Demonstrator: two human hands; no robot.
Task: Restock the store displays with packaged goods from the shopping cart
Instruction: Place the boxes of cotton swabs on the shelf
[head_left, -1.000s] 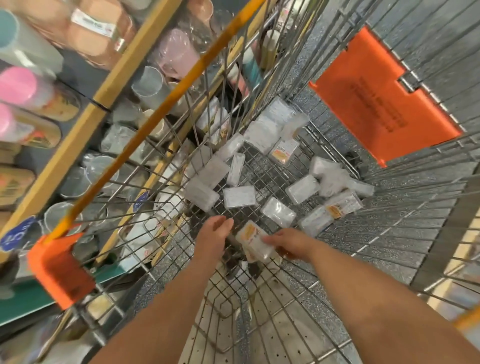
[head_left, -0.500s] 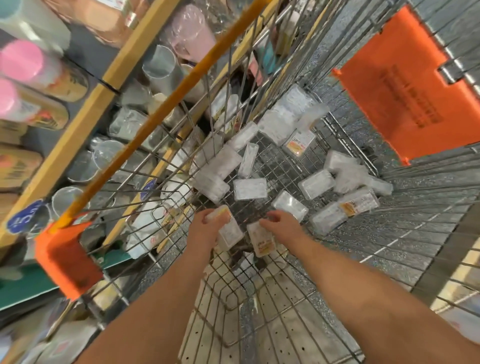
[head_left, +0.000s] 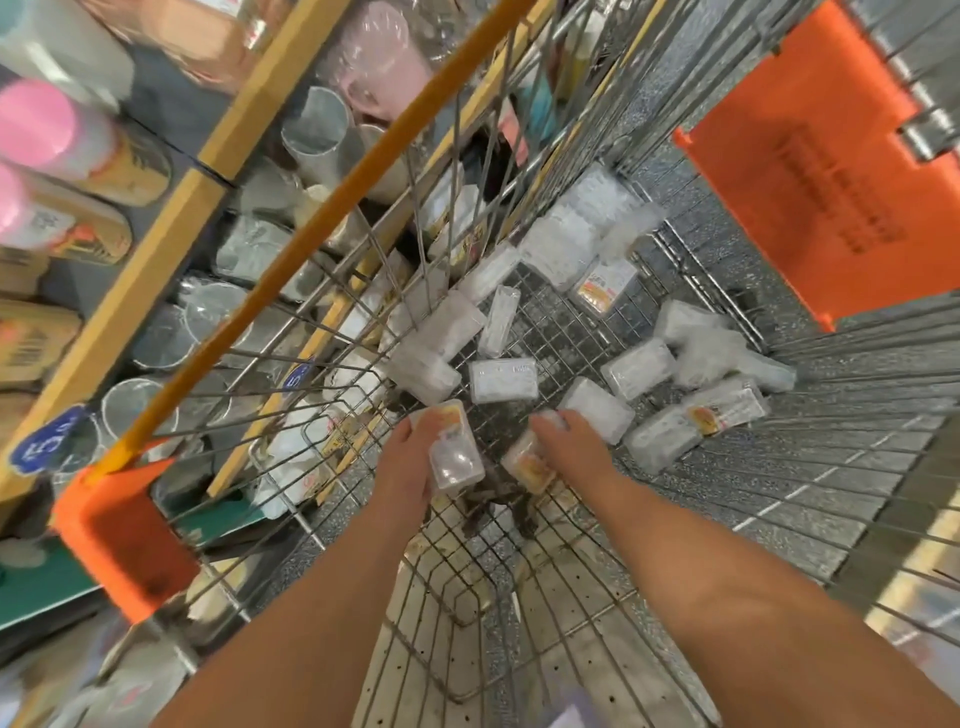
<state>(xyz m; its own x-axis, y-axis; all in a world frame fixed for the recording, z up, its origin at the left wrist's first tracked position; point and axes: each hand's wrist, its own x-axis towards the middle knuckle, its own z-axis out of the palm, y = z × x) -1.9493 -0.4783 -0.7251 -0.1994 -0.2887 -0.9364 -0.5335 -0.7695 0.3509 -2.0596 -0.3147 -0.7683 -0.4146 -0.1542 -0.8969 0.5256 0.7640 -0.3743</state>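
Both my arms reach down into a wire shopping cart (head_left: 582, 332). My left hand (head_left: 410, 457) grips a clear plastic pack with an orange label (head_left: 452, 452), held upright. My right hand (head_left: 571, 447) holds another clear pack with an orange label (head_left: 527, 465) under its fingers, low over the cart floor. Several more clear packs lie scattered on the cart floor, among them one flat white-labelled pack (head_left: 503, 380) just beyond my hands and one (head_left: 597, 408) beside my right fingers.
The cart's orange handle bar (head_left: 322, 218) and orange corner cap (head_left: 122, 530) run along the left. An orange child-seat flap (head_left: 831, 171) hangs at the upper right. Store shelves with cups and pink-lidded bottles (head_left: 47, 135) stand to the left, behind a wooden shelf edge (head_left: 171, 244).
My left hand, empty a second ago, now grips a pack. My right hand has moved forward over the cart floor with its pack, and the view has shifted.
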